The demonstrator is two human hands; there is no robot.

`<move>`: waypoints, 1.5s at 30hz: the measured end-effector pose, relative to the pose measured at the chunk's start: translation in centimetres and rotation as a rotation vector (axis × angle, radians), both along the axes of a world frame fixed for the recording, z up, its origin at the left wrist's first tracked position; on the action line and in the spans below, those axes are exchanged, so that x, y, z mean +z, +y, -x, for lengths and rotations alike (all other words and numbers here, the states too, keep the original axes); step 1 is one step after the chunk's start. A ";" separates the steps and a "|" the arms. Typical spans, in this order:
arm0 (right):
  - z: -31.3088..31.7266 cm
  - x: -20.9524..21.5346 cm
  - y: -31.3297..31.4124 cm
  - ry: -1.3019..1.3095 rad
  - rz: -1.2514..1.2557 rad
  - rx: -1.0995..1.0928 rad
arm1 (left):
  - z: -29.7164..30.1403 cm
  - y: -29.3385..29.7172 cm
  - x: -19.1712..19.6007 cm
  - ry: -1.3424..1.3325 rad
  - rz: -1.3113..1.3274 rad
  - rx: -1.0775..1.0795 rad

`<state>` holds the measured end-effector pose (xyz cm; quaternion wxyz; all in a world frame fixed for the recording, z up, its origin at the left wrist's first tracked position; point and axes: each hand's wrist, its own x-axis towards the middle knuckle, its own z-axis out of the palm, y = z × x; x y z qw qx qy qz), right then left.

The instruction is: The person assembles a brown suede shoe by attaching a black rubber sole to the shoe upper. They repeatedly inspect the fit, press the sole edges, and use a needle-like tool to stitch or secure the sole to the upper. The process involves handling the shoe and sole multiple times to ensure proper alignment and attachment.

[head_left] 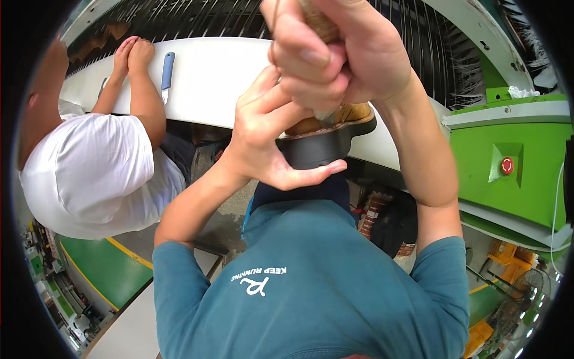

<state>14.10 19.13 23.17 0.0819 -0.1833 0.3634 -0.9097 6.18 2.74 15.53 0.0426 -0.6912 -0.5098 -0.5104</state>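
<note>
A tan shoe with a thick black sole [317,149] is held up close in front of me, tilted with its sole toward me. My left hand [260,131] grips it, thumb along the underside of the sole and fingers up over the far side. Above the shoe, my right hand [341,63] is closed in a fist around a brown-handled tool [320,21]. The tool's pale, narrow end reaches down to the seam between the tan upper and the sole. Fingers and motion blur hide most of the tool.
A white worktable [209,75] runs across the front, with a blue-handled scraper [168,72] on it. At left, a person in a white shirt [98,173] rests clasped hands there. Dark bristle-like rows line the far side. A green machine [478,161] with a red button stands right.
</note>
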 end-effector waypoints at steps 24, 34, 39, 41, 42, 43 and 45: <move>-9.9 -8.8 2.4 0.004 -1.819 -0.719 | 3.8 -3.0 -7.1 -0.179 -0.066 -0.117; -10.5 -10.6 -0.7 0.119 -2.044 -1.033 | 4.5 -2.7 -5.4 0.075 0.399 0.042; -10.3 -10.5 -0.6 0.104 -2.086 -1.063 | 4.8 0.3 -5.7 -0.010 0.485 -0.031; -9.9 -10.3 -0.4 0.110 -2.123 -1.112 | 6.4 1.6 -4.8 0.113 0.551 -0.108; -9.8 -10.3 -0.5 0.101 -2.135 -1.147 | 6.5 2.2 -4.5 0.124 0.496 -0.134; -9.7 -10.3 -0.7 0.093 -2.148 -1.182 | 7.0 2.9 -4.6 0.203 0.468 -0.109; -10.1 -10.3 -0.7 0.040 -2.149 -1.182 | 7.3 4.1 -3.9 0.171 0.514 -0.225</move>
